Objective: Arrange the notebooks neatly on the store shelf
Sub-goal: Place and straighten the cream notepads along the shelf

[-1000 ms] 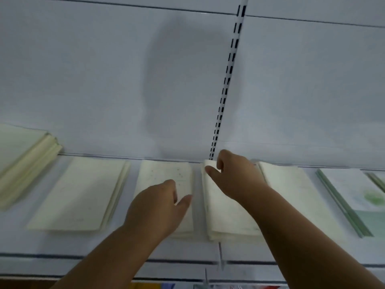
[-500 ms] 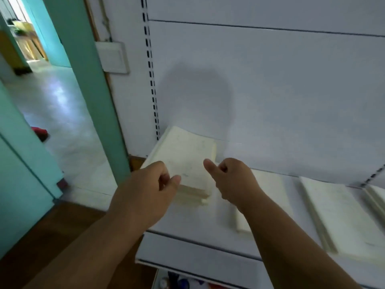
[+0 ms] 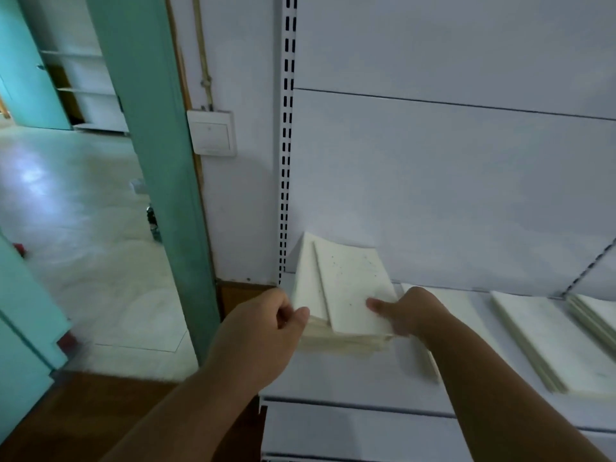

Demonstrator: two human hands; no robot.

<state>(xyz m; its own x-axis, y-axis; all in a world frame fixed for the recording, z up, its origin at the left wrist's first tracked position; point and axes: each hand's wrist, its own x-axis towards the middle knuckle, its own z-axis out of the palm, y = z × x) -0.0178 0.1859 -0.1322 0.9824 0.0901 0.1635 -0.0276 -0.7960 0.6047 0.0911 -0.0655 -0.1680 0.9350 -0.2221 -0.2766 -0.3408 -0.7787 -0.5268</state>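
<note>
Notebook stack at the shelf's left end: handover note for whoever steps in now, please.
Left hand: pinching the near-left corner of the leftmost notebook stack.
Right hand: gripping that stack's right edge, thumb on the top cover.
Stack sits at the left end of the shelf, against the slotted upright; its top notebook is skewed over the ones below.
Done: the piles to the right lie flat in a row.
Left: square the skewed top notebook with its stack, then release both hands.

The notebooks point(image 3: 350, 288) look like matt cream paper, faintly speckled. The shelf point(image 3: 350, 378) seems smooth painted metal. The floor point(image 3: 83, 201) shines glossy.
</note>
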